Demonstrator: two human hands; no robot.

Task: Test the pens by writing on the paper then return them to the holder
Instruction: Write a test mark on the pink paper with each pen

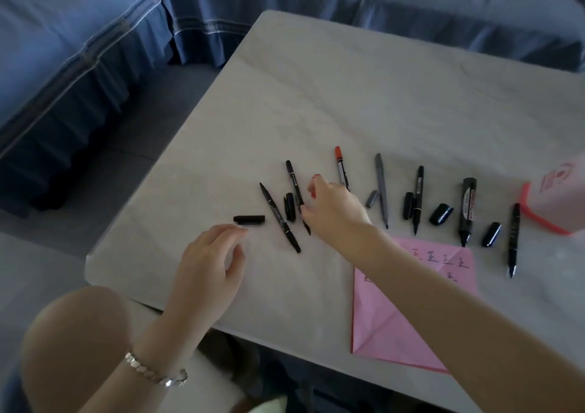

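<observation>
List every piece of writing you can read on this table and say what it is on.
"正", handwritten several times on the pink paper.
Red label on the thick black marker: too blurred to read.
Red logo on the pink holder: unreadable.
Print on the thin pens: too small.

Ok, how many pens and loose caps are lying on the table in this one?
Pens: 7
Loose caps: 6
Total: 13

Creased pink paper; seemingly matt table.
</observation>
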